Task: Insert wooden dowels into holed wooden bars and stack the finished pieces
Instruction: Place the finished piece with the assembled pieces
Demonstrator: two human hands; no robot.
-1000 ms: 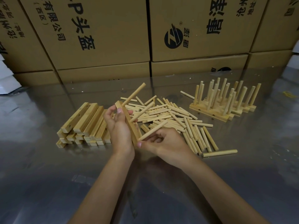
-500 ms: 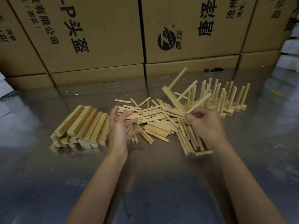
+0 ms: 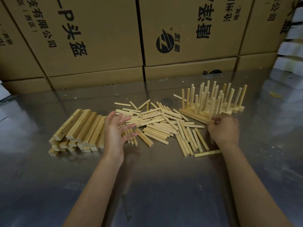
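- Hands: two — left hand (image 3: 115, 134) and right hand (image 3: 223, 130).
- Plain holed bars (image 3: 78, 131): one stack; at least five bars on top, exact total not countable.
- Loose dowels (image 3: 157, 124): one scattered pile, several dozen.
- Finished pieces (image 3: 213, 102): one group; upright dowels number roughly twenty.
- Cardboard boxes (image 3: 101, 35): at least six visible — the outer ones cropped.

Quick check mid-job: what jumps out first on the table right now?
The cluster of finished bars bristling with upright dowels, far right, with the right hand curled at its near edge. Loose dowels sprawl across the middle, and the left hand hovers open beside the stacked holed bars on the left.
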